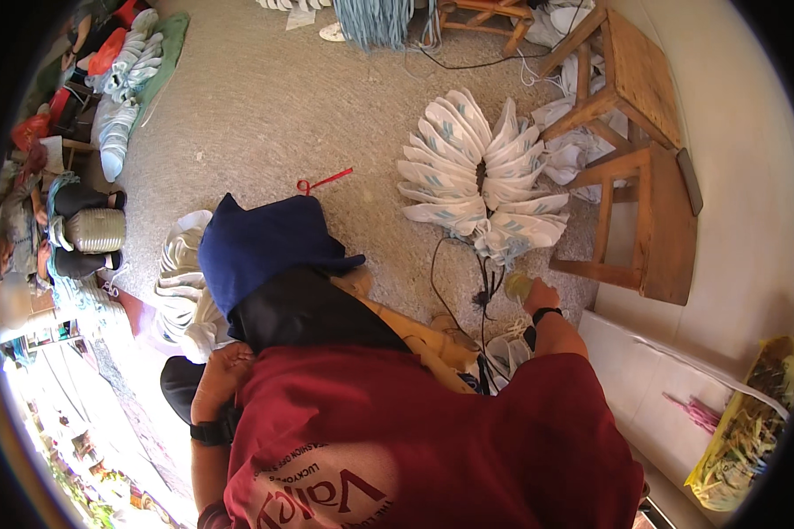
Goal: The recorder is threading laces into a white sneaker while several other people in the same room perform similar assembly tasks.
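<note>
My right hand is out to the right by the floor, its fingers curled round a small, round, yellowish-green thing whose kind I cannot make out. Just beyond it, white shoe parts with pale blue marks stand fanned in a ring on the floor. On the left, my left hand is closed beside my black-clad leg; anything in its fingers is hidden. Close to that hand runs a curved row of off-white shoe parts. A dark blue cloth covers my knee.
Wooden stools line the right wall, with white pieces beneath them. Black cords run past the ring. A yellow bag stands at lower right. A red ribbon lies on the floor. Other people sit at far left.
</note>
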The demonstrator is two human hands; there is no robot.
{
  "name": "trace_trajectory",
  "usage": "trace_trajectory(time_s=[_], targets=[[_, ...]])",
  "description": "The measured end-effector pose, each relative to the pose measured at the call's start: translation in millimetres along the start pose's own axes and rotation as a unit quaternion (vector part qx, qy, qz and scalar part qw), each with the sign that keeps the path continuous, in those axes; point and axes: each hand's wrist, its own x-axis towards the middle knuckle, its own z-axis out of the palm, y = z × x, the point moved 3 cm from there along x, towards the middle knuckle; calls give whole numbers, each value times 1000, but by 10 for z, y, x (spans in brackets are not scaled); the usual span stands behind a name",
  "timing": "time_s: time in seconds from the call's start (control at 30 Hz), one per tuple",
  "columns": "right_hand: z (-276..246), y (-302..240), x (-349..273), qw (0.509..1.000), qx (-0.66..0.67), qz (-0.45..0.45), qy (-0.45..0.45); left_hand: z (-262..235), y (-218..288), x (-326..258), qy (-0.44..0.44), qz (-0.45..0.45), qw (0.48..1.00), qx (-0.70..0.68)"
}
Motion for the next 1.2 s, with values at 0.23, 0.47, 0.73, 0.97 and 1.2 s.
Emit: trace_trajectory(time_s=[0.23, 0.47, 0.73, 0.97, 1.2], targets=[[389, 204, 155, 998, -30, -42, 42, -7, -104, -15, 26, 0, 999, 46], [625, 122, 4, 998, -21, -51, -24, -62, -349, -158, 13, 16, 998, 61], [21, -87, 283, 962, -172, -152, -146, -209, -837, -363, 129, 92, 987, 25], [-1618, -2058, 177, 759, -256, -529, 279, -639, -1254, -710, 213, 88, 951, -207], [-2863, -4717, -2363, 672, 290, -672, 111, -1238, -1672, -712, 346, 138, 890, -263]])
